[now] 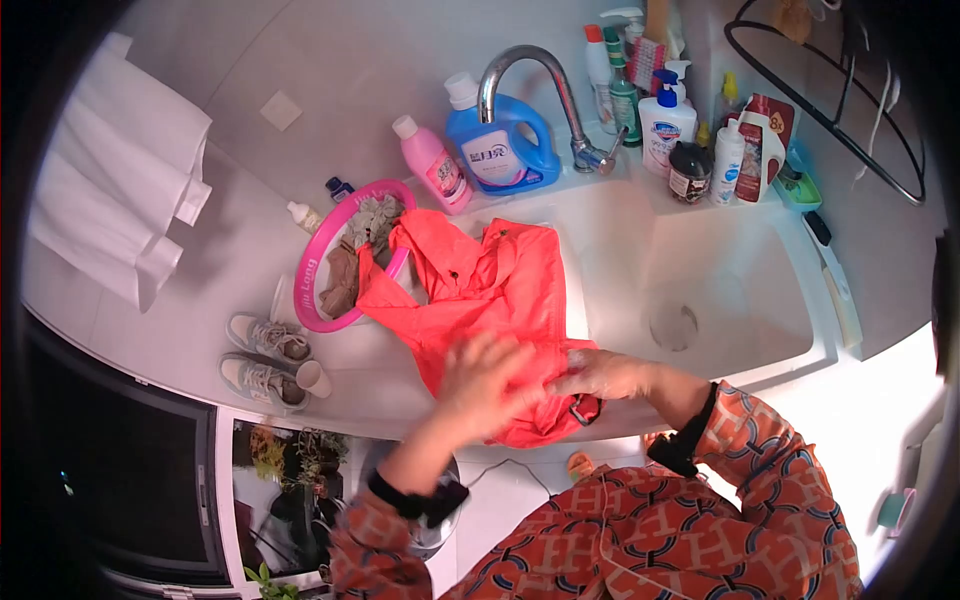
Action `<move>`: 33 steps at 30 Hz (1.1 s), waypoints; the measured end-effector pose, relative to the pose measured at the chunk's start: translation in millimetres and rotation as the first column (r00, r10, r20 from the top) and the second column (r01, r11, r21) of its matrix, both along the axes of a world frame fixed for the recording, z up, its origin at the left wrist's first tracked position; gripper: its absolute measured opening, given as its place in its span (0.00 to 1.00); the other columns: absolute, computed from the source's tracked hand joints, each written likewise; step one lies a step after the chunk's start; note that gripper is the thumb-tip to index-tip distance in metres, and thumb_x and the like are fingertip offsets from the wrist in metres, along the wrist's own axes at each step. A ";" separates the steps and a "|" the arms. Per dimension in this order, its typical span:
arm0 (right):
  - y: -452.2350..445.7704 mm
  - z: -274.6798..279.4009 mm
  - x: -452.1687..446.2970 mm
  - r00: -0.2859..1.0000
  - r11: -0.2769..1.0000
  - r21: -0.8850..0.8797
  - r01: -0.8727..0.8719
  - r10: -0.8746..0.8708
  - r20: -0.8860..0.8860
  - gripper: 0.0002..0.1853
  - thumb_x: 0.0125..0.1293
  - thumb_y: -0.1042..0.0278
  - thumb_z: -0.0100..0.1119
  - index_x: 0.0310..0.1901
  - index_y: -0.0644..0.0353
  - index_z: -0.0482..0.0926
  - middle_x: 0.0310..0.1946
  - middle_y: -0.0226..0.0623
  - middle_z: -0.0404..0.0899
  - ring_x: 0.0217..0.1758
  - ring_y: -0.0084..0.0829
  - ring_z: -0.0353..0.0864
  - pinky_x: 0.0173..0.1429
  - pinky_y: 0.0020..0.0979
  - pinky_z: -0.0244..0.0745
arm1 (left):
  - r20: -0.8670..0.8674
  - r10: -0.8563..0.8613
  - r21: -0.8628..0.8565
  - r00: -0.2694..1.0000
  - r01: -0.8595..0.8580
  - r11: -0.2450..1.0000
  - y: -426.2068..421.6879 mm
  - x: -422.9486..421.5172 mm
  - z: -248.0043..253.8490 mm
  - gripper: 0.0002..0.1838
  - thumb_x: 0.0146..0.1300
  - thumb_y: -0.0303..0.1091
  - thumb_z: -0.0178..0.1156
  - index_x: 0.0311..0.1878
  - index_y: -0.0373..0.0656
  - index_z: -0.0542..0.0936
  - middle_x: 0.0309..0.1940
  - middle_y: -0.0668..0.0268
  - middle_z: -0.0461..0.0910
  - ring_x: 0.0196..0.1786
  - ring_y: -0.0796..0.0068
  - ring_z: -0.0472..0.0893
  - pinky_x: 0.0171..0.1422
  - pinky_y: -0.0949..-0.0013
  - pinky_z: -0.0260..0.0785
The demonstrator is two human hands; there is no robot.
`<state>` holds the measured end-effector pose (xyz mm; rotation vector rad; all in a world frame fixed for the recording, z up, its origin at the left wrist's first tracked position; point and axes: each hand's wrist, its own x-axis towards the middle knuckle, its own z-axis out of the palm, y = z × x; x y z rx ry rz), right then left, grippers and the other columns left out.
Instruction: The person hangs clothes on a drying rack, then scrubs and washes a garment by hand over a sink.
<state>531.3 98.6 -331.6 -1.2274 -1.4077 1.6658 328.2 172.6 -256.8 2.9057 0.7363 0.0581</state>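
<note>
A bright red garment [490, 290], perhaps a jacket, lies spread over the sink counter, its upper left part reaching the pink-rimmed basin [310, 285]. My left hand [485, 385] is over the lower part of the garment, smeared by motion, with its fingers spread. Beside it, my right hand [610, 375] is at the garment's lower right edge, fingers pointing left. Whether those fingers grip cloth is unclear. Below them, the garment's bottom hangs past the counter's front edge. Grey and brown cloths [350, 260] are in the basin.
The white sink [740, 270] is to the right, under a curved faucet [540, 65]. A blue detergent jug [500, 150], a pink bottle [432, 165] and several other bottles line the back. Shoes [265, 380] and a cup [313, 379] stand left; a white cloth [120, 180] hangs there.
</note>
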 end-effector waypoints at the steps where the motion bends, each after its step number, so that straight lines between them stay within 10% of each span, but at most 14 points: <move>1: 1.7 1.6 5.5 1.000 1.000 -0.012 0.002 -0.003 -0.025 0.33 0.59 0.45 0.59 0.55 0.67 0.70 0.47 0.43 0.75 0.50 0.37 0.75 0.55 0.32 0.68 | 0.006 -0.024 0.014 1.000 0.024 1.000 -13.1 -8.7 -19.7 0.33 0.58 0.60 0.53 0.59 0.46 0.70 0.58 0.57 0.69 0.67 0.57 0.59 0.69 0.45 0.44; 5: 21.1 -11.3 38.0 0.932 0.908 -0.398 0.132 -0.250 -0.261 0.43 0.55 0.47 0.64 0.62 0.69 0.57 0.47 0.52 0.73 0.49 0.38 0.77 0.49 0.36 0.78 | 0.207 0.097 -0.051 0.973 -0.088 0.995 -42.4 -29.3 -62.9 0.23 0.59 0.42 0.56 0.56 0.40 0.73 0.55 0.60 0.72 0.64 0.59 0.63 0.71 0.45 0.38; 9: 74.4 -49.4 63.7 0.830 0.834 -0.129 0.537 -0.549 -0.096 0.44 0.55 0.51 0.65 0.64 0.70 0.54 0.51 0.54 0.71 0.55 0.39 0.74 0.50 0.41 0.76 | 0.280 0.227 -0.161 0.933 -0.187 0.969 -54.8 -29.7 -68.6 0.23 0.56 0.37 0.56 0.56 0.41 0.73 0.54 0.61 0.73 0.64 0.58 0.63 0.71 0.45 0.37; 11: 115.6 -59.4 76.6 0.788 0.826 0.097 0.555 -0.559 0.259 0.40 0.62 0.50 0.58 0.67 0.63 0.50 0.63 0.50 0.61 0.63 0.43 0.65 0.56 0.41 0.70 | 0.339 0.310 -0.236 0.888 -0.238 0.942 -58.2 -25.4 -69.4 0.22 0.56 0.37 0.56 0.55 0.42 0.74 0.53 0.62 0.74 0.64 0.58 0.63 0.72 0.45 0.37; 14: 154.1 -55.1 83.8 0.799 0.823 0.055 0.565 -0.563 0.211 0.43 0.60 0.50 0.60 0.67 0.66 0.48 0.66 0.50 0.55 0.63 0.44 0.64 0.54 0.39 0.71 | 0.433 0.378 -0.344 0.819 -0.237 0.909 -60.1 -19.9 -62.1 0.21 0.56 0.41 0.57 0.52 0.42 0.76 0.52 0.63 0.74 0.63 0.57 0.63 0.71 0.44 0.36; 17: 163.3 -31.9 71.0 0.725 0.714 -0.156 0.682 -0.689 0.015 0.46 0.54 0.53 0.66 0.65 0.75 0.52 0.54 0.54 0.70 0.53 0.39 0.75 0.54 0.37 0.72 | 0.395 0.286 -0.308 0.873 -0.168 0.936 -51.4 -29.7 -75.9 0.19 0.58 0.44 0.57 0.48 0.44 0.79 0.51 0.64 0.75 0.62 0.57 0.64 0.71 0.42 0.35; 23: 182.8 -43.3 91.2 0.870 0.894 -0.208 0.397 -0.439 -0.225 0.26 0.54 0.69 0.63 0.54 0.73 0.70 0.46 0.45 0.78 0.44 0.35 0.80 0.46 0.31 0.76 | 0.375 0.344 -0.361 0.861 -0.207 0.909 -49.9 -25.5 -77.8 0.14 0.60 0.45 0.56 0.38 0.45 0.84 0.50 0.65 0.76 0.62 0.58 0.64 0.70 0.41 0.35; 33: 127.6 6.8 107.0 0.571 0.947 -0.224 0.229 -0.317 -0.757 0.26 0.58 0.72 0.50 0.60 0.63 0.65 0.55 0.44 0.72 0.56 0.38 0.73 0.64 0.38 0.66 | 0.183 0.356 -0.423 0.916 -0.254 0.870 -41.4 -22.2 -42.0 0.21 0.61 0.50 0.56 0.46 0.42 0.80 0.51 0.58 0.76 0.61 0.55 0.68 0.66 0.46 0.53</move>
